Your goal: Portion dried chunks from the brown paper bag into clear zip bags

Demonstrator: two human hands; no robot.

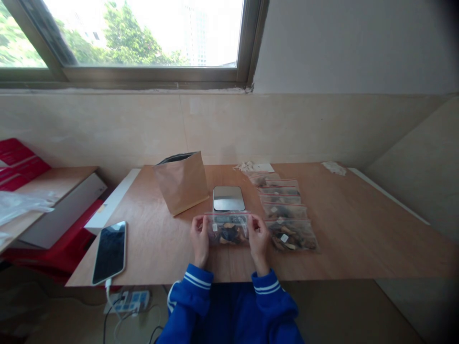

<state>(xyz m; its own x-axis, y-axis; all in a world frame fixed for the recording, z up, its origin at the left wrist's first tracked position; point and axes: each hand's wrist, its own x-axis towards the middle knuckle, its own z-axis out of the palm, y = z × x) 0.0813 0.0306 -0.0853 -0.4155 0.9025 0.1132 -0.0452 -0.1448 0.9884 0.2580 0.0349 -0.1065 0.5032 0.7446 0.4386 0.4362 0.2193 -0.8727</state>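
Hands, left [199,239] and right [258,237], pinch ends of zip bag [228,229] holding dark dried pieces.

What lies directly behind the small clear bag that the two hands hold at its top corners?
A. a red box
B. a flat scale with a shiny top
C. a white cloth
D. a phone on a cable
B: the flat scale sits just beyond the clear bag, which the left hand and right hand hold on the table.
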